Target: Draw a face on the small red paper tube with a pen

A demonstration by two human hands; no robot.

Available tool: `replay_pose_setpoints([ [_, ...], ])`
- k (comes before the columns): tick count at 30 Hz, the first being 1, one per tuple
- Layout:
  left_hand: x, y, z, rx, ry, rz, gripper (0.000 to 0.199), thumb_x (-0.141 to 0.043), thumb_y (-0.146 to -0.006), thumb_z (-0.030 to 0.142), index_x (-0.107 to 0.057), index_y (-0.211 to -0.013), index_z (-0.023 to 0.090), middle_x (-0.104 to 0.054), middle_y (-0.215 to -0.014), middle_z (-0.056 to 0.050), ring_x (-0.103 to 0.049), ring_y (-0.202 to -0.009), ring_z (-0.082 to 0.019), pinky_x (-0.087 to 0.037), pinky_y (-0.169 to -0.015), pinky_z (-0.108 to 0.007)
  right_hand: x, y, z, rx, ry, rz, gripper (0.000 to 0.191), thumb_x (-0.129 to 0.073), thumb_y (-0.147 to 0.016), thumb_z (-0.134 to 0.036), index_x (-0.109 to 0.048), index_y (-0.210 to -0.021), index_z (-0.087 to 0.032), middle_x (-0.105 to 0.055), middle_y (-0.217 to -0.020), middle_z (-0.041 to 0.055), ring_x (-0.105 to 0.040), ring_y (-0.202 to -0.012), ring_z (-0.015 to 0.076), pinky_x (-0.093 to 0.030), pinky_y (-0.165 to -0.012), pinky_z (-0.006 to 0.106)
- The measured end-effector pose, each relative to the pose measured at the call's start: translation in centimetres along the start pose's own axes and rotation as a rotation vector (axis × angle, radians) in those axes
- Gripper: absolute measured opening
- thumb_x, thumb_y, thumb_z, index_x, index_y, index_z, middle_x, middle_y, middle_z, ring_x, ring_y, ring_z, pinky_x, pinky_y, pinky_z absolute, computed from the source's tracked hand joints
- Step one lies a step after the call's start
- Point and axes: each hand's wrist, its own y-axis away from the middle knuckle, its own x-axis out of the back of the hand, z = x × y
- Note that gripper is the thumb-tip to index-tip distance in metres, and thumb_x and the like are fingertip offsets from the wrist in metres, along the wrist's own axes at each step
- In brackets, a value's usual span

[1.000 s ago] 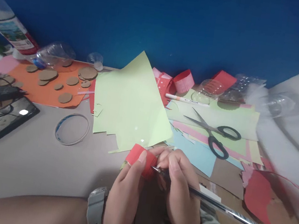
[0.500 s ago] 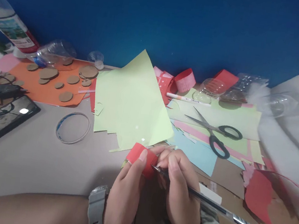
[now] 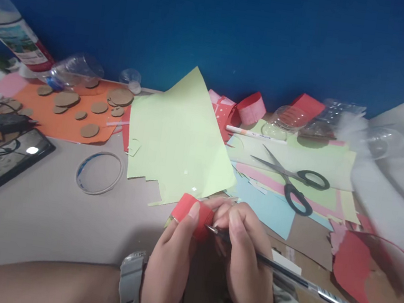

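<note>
A small red paper roll (image 3: 184,206) is held in my left hand (image 3: 170,262), with the thumb pressed on its near side. Dark lines show on the roll's right part. My right hand (image 3: 249,258) grips a black and clear pen (image 3: 293,278), whose metal tip touches or nearly touches the red paper. A little green paper shows at the roll's left edge. Just beyond the hands lies a large light green sheet (image 3: 180,143). The fingers behind the roll are partly hidden.
Black-handled scissors (image 3: 289,174) rest on coloured paper at right. A tape ring (image 3: 99,173) and a phone (image 3: 7,169) with cables are at left. Cardboard discs lie on an orange sheet (image 3: 51,123). A bottle (image 3: 18,40) stands against the blue wall.
The pen tip and my right hand have shifted very slightly right along with the view. Both hands keep their hold.
</note>
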Motion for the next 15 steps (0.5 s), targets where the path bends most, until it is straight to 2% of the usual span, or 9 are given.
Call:
replay_pose_setpoints([
  [2, 0.17, 0.0, -0.02, 0.003, -0.008, 0.002, 0.042, -0.072, -0.112, 0.062, -0.09, -0.11, 0.024, -0.088, -0.123, -0.014, -0.077, -0.135, -0.044, -0.061, -0.126, -0.062, -0.01, -0.04, -0.06, 0.006, 0.02, -0.005, 0.046, -0.063, -0.127, -0.046, -0.066, -0.085, -0.029, -0.08, -0.093, 0.0037, -0.074, -0.087, 0.0272, -0.057, -0.075, 0.04],
  [6, 0.46, -0.05, -0.21, -0.008, -0.035, 0.018, 0.047, -0.073, -0.11, 0.069, -0.089, -0.109, 0.025, -0.088, -0.121, -0.014, -0.076, -0.135, -0.046, -0.06, -0.127, -0.062, -0.11, -0.17, -0.21, 0.021, 0.04, -0.023, 0.048, -0.065, -0.126, -0.049, -0.062, -0.082, -0.029, -0.074, -0.083, 0.003, -0.072, -0.084, 0.028, -0.056, -0.071, 0.039],
  [11, 0.73, -0.18, -0.48, 0.001, -0.018, -0.034, 0.05, -0.072, -0.112, 0.071, -0.089, -0.114, 0.024, -0.086, -0.123, -0.013, -0.076, -0.133, -0.045, -0.059, -0.127, -0.065, -0.14, -0.06, 0.07, -0.013, 0.006, 0.04, 0.047, -0.067, -0.125, -0.049, -0.068, -0.083, -0.029, -0.079, -0.093, 0.0041, -0.074, -0.093, 0.0289, -0.058, -0.076, 0.04],
  [15, 0.37, -0.13, -0.22, -0.054, 0.011, -0.052, 0.043, -0.07, -0.116, 0.062, -0.088, -0.111, 0.023, -0.084, -0.125, -0.012, -0.076, -0.134, -0.042, -0.059, -0.129, -0.06, 0.07, 0.15, 0.15, -0.004, -0.013, -0.034, 0.046, -0.064, -0.127, -0.046, -0.064, -0.085, -0.029, -0.075, -0.088, 0.0039, -0.074, -0.092, 0.0294, -0.056, -0.078, 0.042],
])
